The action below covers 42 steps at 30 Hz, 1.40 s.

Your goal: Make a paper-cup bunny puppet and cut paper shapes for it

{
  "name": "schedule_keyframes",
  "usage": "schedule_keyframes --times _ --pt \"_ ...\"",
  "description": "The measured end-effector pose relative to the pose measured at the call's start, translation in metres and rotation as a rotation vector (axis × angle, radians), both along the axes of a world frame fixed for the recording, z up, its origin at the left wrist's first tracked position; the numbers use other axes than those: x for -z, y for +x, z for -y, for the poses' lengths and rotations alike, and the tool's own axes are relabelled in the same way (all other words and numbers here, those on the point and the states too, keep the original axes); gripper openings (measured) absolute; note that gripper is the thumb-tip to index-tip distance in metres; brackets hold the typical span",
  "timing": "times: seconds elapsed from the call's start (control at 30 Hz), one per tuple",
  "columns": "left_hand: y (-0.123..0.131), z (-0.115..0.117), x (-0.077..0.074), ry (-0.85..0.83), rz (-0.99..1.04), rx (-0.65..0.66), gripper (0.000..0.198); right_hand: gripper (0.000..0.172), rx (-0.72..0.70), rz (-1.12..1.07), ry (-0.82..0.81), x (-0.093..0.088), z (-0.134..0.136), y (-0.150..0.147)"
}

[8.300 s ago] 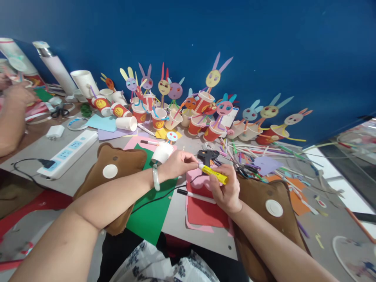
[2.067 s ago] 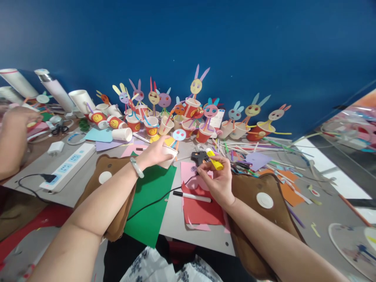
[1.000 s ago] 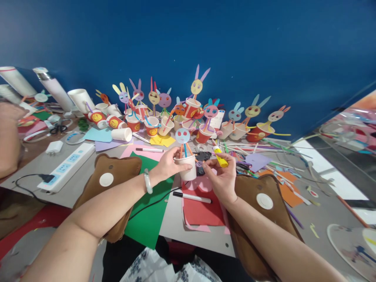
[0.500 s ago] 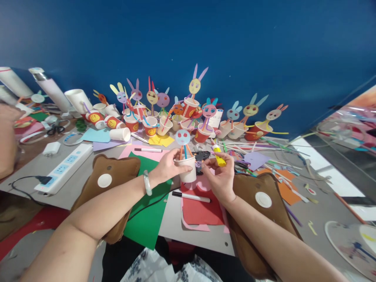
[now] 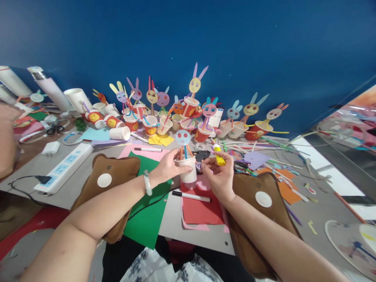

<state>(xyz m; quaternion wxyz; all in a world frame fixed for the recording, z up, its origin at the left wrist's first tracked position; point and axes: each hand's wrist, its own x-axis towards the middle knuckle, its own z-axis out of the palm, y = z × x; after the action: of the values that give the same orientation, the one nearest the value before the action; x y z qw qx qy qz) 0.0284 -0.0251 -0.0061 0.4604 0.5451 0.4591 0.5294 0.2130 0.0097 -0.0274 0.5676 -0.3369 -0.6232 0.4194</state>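
My left hand point(image 5: 169, 167) grips a white paper cup point(image 5: 188, 172) by its rim, upright over the pink and red paper point(image 5: 199, 209). A light blue paper face point(image 5: 183, 138) on straws stands in the cup. My right hand point(image 5: 219, 178) holds a yellow glue stick point(image 5: 217, 155) and pinches a small purple paper piece point(image 5: 198, 166) against the cup's right side. A black marker point(image 5: 190, 196) lies on the paper just below the hands.
A row of finished paper-cup rabbits point(image 5: 194, 113) lines the blue wall. A green sheet point(image 5: 147, 213), two brown cushions point(image 5: 110, 184), a white power strip point(image 5: 63, 167), a black glue gun point(image 5: 202, 156) and loose straws point(image 5: 258, 150) crowd the grey table point(image 5: 174, 221). Another person's arm point(image 5: 7, 137) is at far left.
My left hand picked the cup with the blue face off the table and brought it upright to centre. My right hand, still holding the glue stick, moved its small purple piece to the cup's side.
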Motion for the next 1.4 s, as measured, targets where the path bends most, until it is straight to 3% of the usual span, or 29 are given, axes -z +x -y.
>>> schedule_keyframes --times 0.43,1.2,1.4 --pt "0.0001 0.0 -0.0006 -0.011 -0.006 0.011 0.045 0.047 -0.033 -0.012 -0.004 -0.0017 0.0011 -0.0005" --pt "0.0027 0.0021 -0.0031 -0.061 0.023 0.027 0.048 0.042 0.05 0.048 0.076 0.0062 -0.0033 0.0021" --pt "0.0017 0.0023 -0.0048 -0.035 0.02 0.027 0.046 0.049 0.006 0.021 0.092 0.0025 -0.0019 0.0004"
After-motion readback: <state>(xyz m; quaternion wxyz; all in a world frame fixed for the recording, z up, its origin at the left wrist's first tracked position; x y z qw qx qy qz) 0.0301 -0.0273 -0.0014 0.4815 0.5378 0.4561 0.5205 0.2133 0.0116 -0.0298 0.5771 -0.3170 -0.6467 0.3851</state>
